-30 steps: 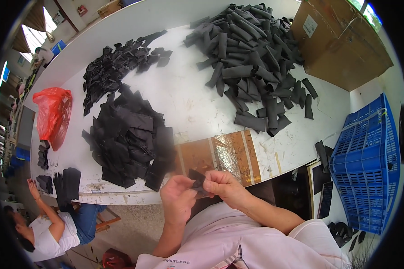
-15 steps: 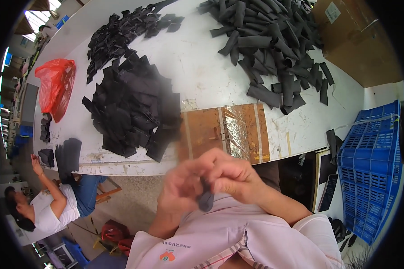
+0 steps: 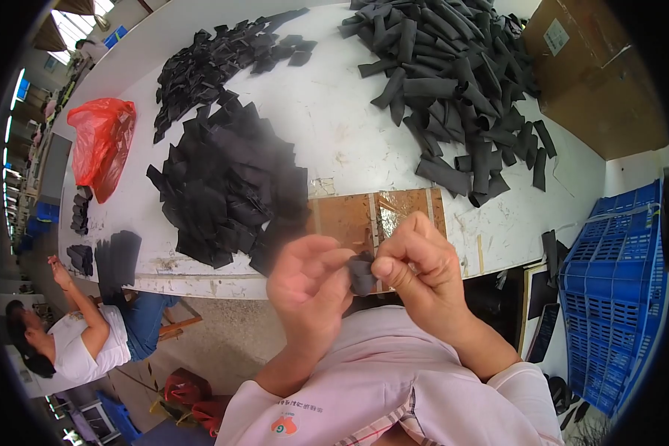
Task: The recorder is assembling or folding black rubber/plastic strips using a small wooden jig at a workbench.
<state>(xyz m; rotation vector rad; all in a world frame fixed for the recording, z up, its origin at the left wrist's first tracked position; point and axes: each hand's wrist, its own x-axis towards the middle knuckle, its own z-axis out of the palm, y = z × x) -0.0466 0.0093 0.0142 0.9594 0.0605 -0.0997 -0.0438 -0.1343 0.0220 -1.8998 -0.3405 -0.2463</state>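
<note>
Between my two hands, just over the table's front edge, is a small piece of black fabric [image 3: 362, 273], bunched or rolled up. My left hand [image 3: 312, 279] pinches its left side with curled fingers. On the other side my right hand [image 3: 418, 269] grips it between thumb and forefinger. A brown cardboard sheet [image 3: 342, 217] with shiny tape lies on the table behind my hands. To the left of it rises a heap of flat black fabric pieces [image 3: 227, 178]. Farther right lies a big pile of black fabric tubes [image 3: 442, 89].
Smaller black pieces [image 3: 201, 67] spread over the far left of the white table [image 3: 334, 141]. A red plastic bag [image 3: 100, 141] sits by the left edge. At right stand a cardboard box [image 3: 595, 82] and a blue crate [image 3: 613, 290]. Another person [image 3: 97, 338] sits at left.
My hands have moved forward and slightly right with the black fabric piece, towards the table edge. The piece now shows more openly between my fingers. The whole view has shifted slightly.
</note>
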